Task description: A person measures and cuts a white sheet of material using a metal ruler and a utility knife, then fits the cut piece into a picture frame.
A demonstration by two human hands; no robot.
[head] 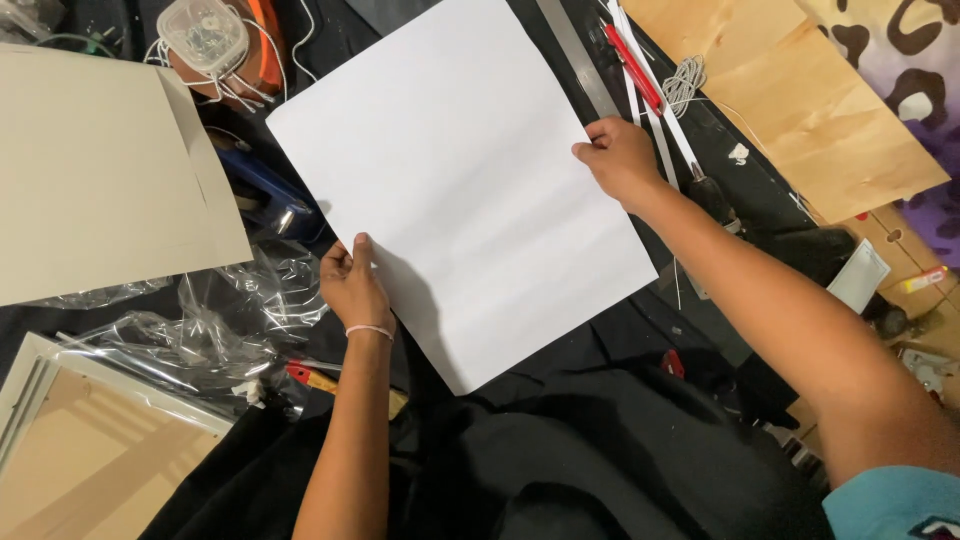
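Overhead in the head view, a white paper sheet (460, 180) lies centre over black cloth (600, 460). Left hand (352, 285) pinches its edge at seven o'clock; right hand (618, 158) pinches at three o'clock. It looks light, floppy and crease-prone, best held at opposite edges. A metal ruler (575, 55) lies at one o'clock.
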